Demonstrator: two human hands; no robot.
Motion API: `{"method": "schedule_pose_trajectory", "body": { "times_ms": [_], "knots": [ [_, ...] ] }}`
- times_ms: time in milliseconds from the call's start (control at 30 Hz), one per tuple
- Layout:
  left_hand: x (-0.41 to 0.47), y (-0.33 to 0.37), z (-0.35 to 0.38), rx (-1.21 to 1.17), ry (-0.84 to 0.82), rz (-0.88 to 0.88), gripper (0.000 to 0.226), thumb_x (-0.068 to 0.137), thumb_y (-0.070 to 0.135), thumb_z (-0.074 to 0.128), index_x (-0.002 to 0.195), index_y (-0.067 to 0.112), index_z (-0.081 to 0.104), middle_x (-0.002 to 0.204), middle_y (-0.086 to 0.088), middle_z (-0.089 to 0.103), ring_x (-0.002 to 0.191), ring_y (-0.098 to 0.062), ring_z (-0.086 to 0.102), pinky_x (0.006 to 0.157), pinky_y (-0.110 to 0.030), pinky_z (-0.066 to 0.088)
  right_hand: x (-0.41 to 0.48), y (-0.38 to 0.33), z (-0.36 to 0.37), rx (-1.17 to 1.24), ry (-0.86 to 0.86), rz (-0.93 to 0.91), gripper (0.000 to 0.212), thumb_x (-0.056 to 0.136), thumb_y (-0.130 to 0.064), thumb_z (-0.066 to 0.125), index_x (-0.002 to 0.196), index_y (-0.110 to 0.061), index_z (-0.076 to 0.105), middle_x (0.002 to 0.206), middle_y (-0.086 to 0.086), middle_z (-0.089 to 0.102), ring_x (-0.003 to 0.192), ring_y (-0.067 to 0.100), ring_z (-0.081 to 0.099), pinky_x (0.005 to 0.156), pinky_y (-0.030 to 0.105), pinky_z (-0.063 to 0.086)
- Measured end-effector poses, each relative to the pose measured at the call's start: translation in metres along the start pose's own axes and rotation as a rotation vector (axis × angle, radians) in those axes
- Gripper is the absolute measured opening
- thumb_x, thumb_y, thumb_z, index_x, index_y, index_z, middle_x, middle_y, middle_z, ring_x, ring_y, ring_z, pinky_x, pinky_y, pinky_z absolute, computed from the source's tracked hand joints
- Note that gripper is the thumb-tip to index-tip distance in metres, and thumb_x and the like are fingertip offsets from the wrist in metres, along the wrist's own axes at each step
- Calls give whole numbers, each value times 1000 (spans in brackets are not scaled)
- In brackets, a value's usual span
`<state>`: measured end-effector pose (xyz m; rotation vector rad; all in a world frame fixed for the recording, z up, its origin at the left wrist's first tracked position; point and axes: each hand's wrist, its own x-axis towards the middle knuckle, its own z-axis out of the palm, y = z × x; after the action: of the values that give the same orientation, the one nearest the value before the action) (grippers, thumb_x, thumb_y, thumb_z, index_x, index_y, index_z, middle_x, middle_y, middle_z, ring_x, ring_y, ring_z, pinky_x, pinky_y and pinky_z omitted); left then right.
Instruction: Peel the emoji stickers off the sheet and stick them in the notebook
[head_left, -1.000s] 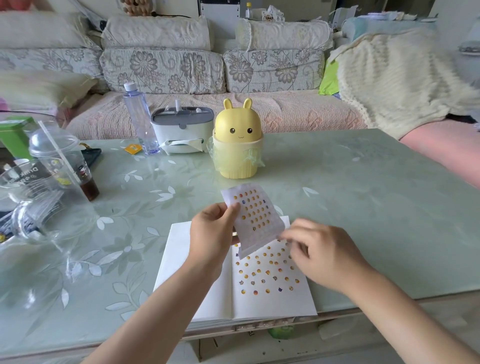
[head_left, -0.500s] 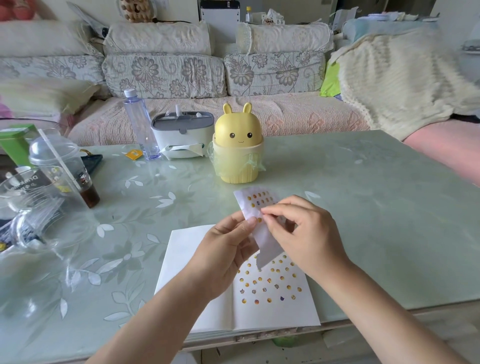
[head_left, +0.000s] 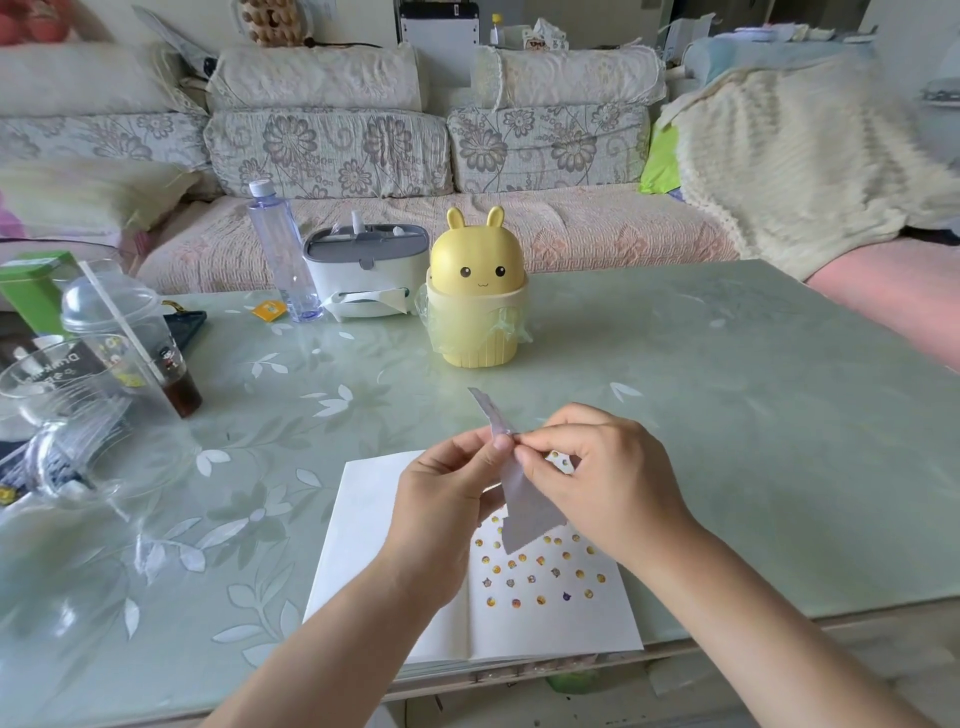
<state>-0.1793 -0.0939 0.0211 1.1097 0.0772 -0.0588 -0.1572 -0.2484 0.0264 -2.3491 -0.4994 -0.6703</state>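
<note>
Two hands meet at the white paper emoji-sticker sheet (head_left: 524, 514): left hand (head_left: 441, 499) pinches it steeply tilted, right hand (head_left: 608, 483) pinches its edge, directly above the open white notebook (head_left: 363, 519).

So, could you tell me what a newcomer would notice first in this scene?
Probably the centre, where the left hand and right hand pinch a sticker sheet above an open notebook whose right page is dotted with emoji stickers. Behind them, a yellow bunny-shaped bin stands upright mid-table.
</note>
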Motion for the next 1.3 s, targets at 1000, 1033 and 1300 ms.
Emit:
{"method": "schedule_pose_trajectory", "body": {
  "times_ms": [1000,1033,1300],
  "knots": [
    [27,13,-18,288,471,127,9,92,18,70,83,19,72,71,8,68,67,-12,61,60,-25,46,-55,35,9,-222,-250,-312,16,73,-20,70,58,-22,62,60,-5,47,50,13,43,40,23,34],
    [26,12,-18,282,467,129,9,92,18,70,83,19,72,72,8,69,68,-13,61,61,-25,46,-61,37,11,-236,-233,-357,20,73,-17,70,57,-21,59,60,-4,43,51,14,40,41,22,28],
    [20,9,-13,288,429,153,9,92,19,70,83,19,72,73,7,68,71,-12,60,64,-25,46,-72,40,9,-251,-207,-442,24,85,-17,70,63,-20,60,63,-4,44,52,17,43,44,25,31]
  ]
}}
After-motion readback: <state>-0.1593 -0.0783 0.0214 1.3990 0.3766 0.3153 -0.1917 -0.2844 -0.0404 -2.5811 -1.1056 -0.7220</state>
